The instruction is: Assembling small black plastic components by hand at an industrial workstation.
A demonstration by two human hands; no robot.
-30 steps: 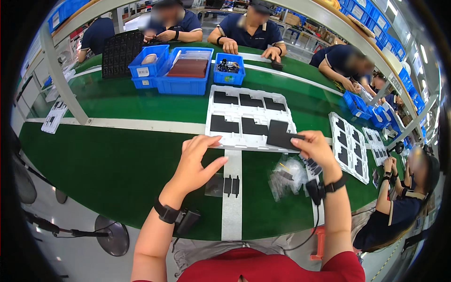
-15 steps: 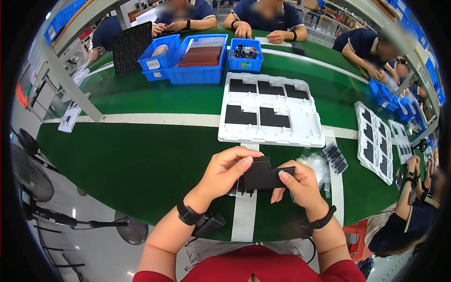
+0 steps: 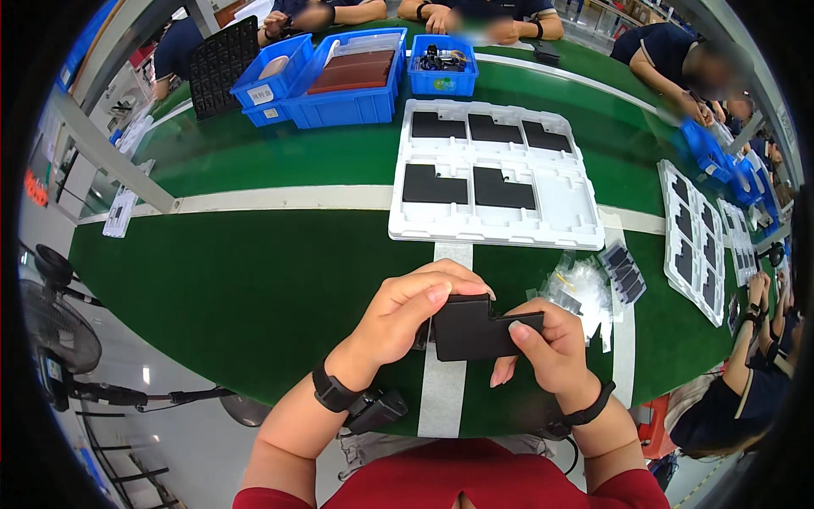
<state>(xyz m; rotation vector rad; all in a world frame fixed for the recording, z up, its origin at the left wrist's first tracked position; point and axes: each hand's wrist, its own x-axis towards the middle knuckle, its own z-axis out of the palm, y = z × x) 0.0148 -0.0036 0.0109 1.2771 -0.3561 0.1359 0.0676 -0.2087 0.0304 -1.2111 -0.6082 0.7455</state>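
Note:
Between both hands, over the near part of the table, I hold a flat black L-shaped part [image 3: 471,337]. My left hand [image 3: 405,307] grips its upper left edge, thumb and fingers closed at the top. My right hand [image 3: 547,339] pinches the narrower right arm of the part, thumb on the face and fingers behind. Beyond my hands lies a white moulded tray [image 3: 500,227] with several similar black parts in its pockets; the near right pocket shows its white bottom. Right of my right hand lie crumpled clear plastic scraps [image 3: 585,290] and a small sheet with dark rectangles [image 3: 624,271].
Blue bins [image 3: 346,106] stand at the back, one with brown flat pieces, a smaller blue bin [image 3: 443,81] with small dark parts. More white trays [image 3: 694,246] lie at right. Co-workers sit across and at right. A shelf post [image 3: 114,153] rises at left.
The view has shifted, so the tray and bins sit higher in the picture. Both hands keep their hold on the black part, which now shows its face more squarely.

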